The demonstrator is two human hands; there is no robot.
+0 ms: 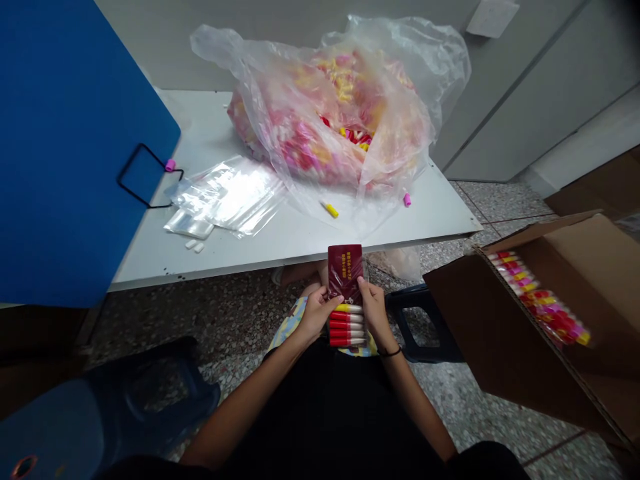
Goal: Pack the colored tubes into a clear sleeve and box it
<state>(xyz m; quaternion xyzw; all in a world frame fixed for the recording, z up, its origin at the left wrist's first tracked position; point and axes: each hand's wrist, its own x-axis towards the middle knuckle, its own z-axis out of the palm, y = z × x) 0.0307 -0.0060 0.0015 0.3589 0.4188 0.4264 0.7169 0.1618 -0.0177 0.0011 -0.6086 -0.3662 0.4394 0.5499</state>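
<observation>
Over my lap, both hands hold a clear plastic packet (347,328) with a row of several small red and yellow tubes with whitish ends. At its top is a dark red card (345,267) with gold lettering. My left hand (318,311) grips the left edge, its thumb pressed near the card's lower end. The right edge is pinched by my right hand (375,308), thumb on the card. Whether the card lies inside the packet or on it, I cannot tell. My fingers behind the packet are hidden.
A big plastic bag (340,113) of colourful small pieces stands on the white table (250,250), beside flat clear bags (235,193). A loose yellow piece (331,210) lies in front. At right, a cardboard box (520,347) holds filled packets (540,300). Stools (423,327) flank me.
</observation>
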